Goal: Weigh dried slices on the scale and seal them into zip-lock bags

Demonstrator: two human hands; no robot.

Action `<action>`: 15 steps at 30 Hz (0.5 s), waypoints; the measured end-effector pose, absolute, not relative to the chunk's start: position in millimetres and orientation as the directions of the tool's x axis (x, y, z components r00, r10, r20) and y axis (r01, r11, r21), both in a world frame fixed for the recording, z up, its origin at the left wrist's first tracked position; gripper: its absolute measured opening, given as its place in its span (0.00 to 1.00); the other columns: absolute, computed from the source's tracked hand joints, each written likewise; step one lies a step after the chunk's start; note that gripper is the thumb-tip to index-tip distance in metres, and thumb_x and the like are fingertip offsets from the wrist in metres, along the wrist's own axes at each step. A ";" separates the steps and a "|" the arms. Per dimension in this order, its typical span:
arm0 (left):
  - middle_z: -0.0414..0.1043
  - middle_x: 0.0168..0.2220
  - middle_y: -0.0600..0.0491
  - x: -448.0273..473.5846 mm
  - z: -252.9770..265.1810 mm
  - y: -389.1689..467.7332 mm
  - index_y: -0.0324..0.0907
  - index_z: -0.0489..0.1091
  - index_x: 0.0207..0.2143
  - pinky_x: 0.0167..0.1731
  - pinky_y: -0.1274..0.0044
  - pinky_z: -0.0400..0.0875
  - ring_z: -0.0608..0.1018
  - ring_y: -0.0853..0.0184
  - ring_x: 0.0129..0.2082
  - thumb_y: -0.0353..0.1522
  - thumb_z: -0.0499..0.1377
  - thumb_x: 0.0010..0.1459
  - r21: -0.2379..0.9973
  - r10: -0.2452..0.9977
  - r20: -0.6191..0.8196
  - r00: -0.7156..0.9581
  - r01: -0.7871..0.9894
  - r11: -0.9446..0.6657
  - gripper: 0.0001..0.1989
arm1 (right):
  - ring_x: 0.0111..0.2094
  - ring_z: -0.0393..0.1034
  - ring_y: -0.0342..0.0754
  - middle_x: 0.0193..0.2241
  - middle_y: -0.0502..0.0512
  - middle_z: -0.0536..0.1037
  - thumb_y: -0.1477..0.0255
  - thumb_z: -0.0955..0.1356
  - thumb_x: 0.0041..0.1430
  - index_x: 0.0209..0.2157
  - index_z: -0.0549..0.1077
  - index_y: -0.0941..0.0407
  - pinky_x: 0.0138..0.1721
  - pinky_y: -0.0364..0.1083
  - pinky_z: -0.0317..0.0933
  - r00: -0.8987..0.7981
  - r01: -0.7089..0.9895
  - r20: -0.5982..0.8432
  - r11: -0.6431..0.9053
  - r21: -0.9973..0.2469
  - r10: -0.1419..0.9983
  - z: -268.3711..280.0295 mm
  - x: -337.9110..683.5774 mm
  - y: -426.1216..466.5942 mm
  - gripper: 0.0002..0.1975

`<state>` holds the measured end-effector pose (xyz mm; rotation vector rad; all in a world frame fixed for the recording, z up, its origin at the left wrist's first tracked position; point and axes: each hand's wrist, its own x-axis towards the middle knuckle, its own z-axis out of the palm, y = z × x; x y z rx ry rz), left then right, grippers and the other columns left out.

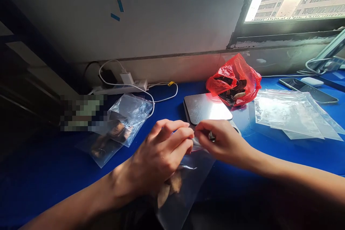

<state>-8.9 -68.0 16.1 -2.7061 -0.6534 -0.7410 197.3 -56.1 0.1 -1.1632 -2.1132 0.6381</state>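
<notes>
My left hand [168, 151] and my right hand [222, 138] meet in front of the scale, both closed on the top edge of a clear zip bag [198, 172]. Brown dried slices [175, 182] lie inside the bag, which hangs down over the table's front edge. My left fingers cover part of the seal. Just behind the hands sits a kitchen scale [208, 107] with a shiny metal plate, its front partly hidden by my right hand. A red plastic bag [234, 79] stands open behind the scale with dark dried pieces in it.
Filled zip bags [129, 115] lie at left on the blue table [161, 104]. Several flat zip bags [285, 111] lie at right, beside a phone [309, 89] and a white case [312, 81]. A power strip [121, 87] with cables runs along the wall.
</notes>
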 end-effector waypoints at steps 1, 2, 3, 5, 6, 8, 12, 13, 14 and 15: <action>0.75 0.45 0.50 -9.5 15.7 -67.8 0.39 0.71 0.36 0.51 0.67 0.65 0.70 0.59 0.52 0.23 0.53 0.62 -0.118 0.346 0.537 0.769 0.474 -0.872 0.08 | 0.21 0.60 0.39 0.21 0.48 0.72 0.78 0.63 0.56 0.26 0.71 0.58 0.24 0.40 0.51 -0.404 0.569 0.299 0.493 -0.658 0.864 0.5 198.2 -54.1 0.07; 0.75 0.45 0.50 -10.0 15.6 -67.1 0.39 0.70 0.37 0.51 0.67 0.65 0.70 0.59 0.52 0.22 0.54 0.62 -0.105 0.338 0.548 0.765 0.464 -0.880 0.07 | 0.21 0.60 0.39 0.20 0.48 0.72 0.78 0.63 0.56 0.26 0.71 0.58 0.24 0.40 0.51 -0.415 0.569 0.307 0.508 -0.647 0.856 1.3 199.0 -53.0 0.07; 0.76 0.43 0.51 -10.6 15.7 -65.9 0.40 0.70 0.37 0.51 0.68 0.66 0.71 0.60 0.51 0.22 0.54 0.61 -0.083 0.338 0.555 0.760 0.455 -0.887 0.07 | 0.22 0.61 0.39 0.21 0.48 0.72 0.78 0.63 0.57 0.27 0.71 0.58 0.25 0.39 0.52 -0.437 0.555 0.323 0.534 -0.638 0.840 2.4 199.8 -53.1 0.07; 0.75 0.36 0.54 -11.9 16.4 -61.9 0.40 0.69 0.36 0.49 0.70 0.66 0.72 0.61 0.49 0.22 0.54 0.62 -0.032 0.352 0.568 0.744 0.448 -0.894 0.07 | 0.23 0.64 0.39 0.24 0.49 0.74 0.76 0.63 0.60 0.32 0.72 0.58 0.27 0.39 0.55 -0.495 0.507 0.374 0.610 -0.609 0.784 4.4 200.8 -56.6 0.06; 0.75 0.33 0.55 -12.5 17.0 -59.4 0.41 0.68 0.35 0.48 0.71 0.67 0.73 0.62 0.47 0.22 0.53 0.62 -0.015 0.368 0.577 0.729 0.461 -0.888 0.08 | 0.25 0.65 0.40 0.26 0.50 0.75 0.74 0.63 0.62 0.36 0.72 0.58 0.28 0.40 0.57 -0.529 0.483 0.404 0.656 -0.581 0.747 5.1 201.1 -59.7 0.06; 0.73 0.30 0.56 -13.9 18.3 -54.6 0.41 0.67 0.33 0.45 0.72 0.68 0.74 0.63 0.44 0.22 0.52 0.64 0.001 0.407 0.600 0.688 0.508 -0.861 0.08 | 0.29 0.68 0.42 0.30 0.52 0.76 0.71 0.64 0.64 0.43 0.71 0.58 0.32 0.41 0.59 -0.590 0.454 0.436 0.726 -0.517 0.679 5.8 201.8 -65.8 0.08; 0.73 0.31 0.55 -15.6 21.5 -50.7 0.41 0.67 0.32 0.43 0.73 0.68 0.75 0.65 0.42 0.22 0.53 0.63 0.044 0.459 0.641 0.615 0.567 -0.822 0.08 | 0.31 0.68 0.43 0.31 0.53 0.76 0.68 0.65 0.64 0.42 0.71 0.57 0.33 0.43 0.60 -0.600 0.481 0.385 0.701 -0.526 0.701 6.4 202.9 -69.3 0.08; 0.73 0.31 0.55 -15.8 22.1 -50.9 0.41 0.67 0.32 0.44 0.73 0.68 0.75 0.65 0.42 0.22 0.54 0.63 0.052 0.460 0.646 0.610 0.565 -0.823 0.08 | 0.30 0.67 0.42 0.31 0.52 0.76 0.68 0.65 0.64 0.40 0.71 0.57 0.33 0.42 0.59 -0.588 0.480 0.370 0.679 -0.556 0.719 7.0 202.9 -68.1 0.07; 0.73 0.31 0.55 -16.0 22.5 -51.2 0.41 0.67 0.32 0.44 0.74 0.68 0.75 0.65 0.42 0.23 0.54 0.63 0.057 0.460 0.648 0.608 0.563 -0.824 0.08 | 0.29 0.66 0.41 0.30 0.51 0.76 0.69 0.65 0.64 0.39 0.71 0.56 0.32 0.42 0.59 -0.584 0.468 0.354 0.659 -0.589 0.731 8.1 202.9 -66.7 0.06; 0.73 0.31 0.55 -16.5 22.5 -51.2 0.41 0.67 0.32 0.44 0.74 0.67 0.74 0.65 0.43 0.23 0.53 0.63 0.059 0.459 0.651 0.604 0.562 -0.825 0.08 | 0.28 0.65 0.40 0.29 0.50 0.75 0.70 0.64 0.64 0.38 0.71 0.56 0.31 0.41 0.58 -0.588 0.447 0.336 0.641 -0.624 0.736 9.5 202.8 -65.4 0.06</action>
